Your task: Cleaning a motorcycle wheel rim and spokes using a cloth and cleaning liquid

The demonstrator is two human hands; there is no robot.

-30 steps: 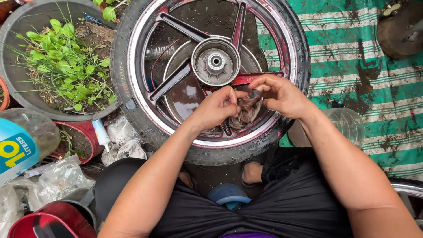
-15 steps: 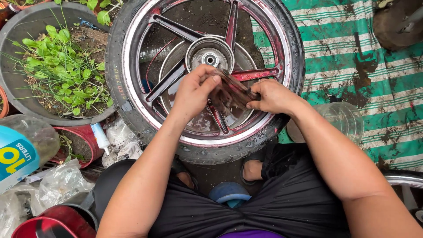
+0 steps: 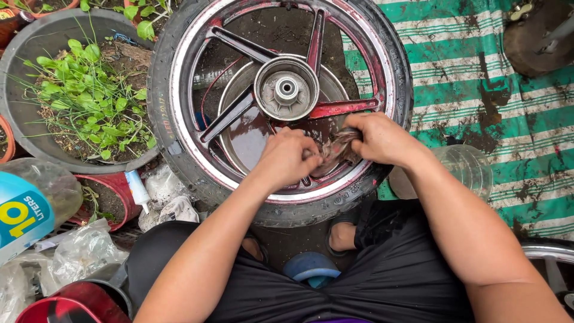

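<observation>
A motorcycle wheel (image 3: 179,125) with a black tyre, a silver rim and red-and-black spokes lies flat in front of me over a metal basin of dark liquid (image 3: 248,137). Its grey hub (image 3: 286,88) sits at the centre. My left hand (image 3: 286,158) and my right hand (image 3: 379,139) both grip a dirty, stained rag (image 3: 336,149), bunched between them low over the wheel's near spokes.
A grey planter with green weeds (image 3: 78,90) stands at the left, a red pot (image 3: 107,191) and plastic bags below it. A large clear water bottle (image 3: 30,203) lies far left. A clear jar (image 3: 463,170) and a muddy green striped tarp (image 3: 478,78) are at the right.
The hands lifted the rag and stretched it out over the hub, then came back down to the near spokes with the rag bunched between them.
</observation>
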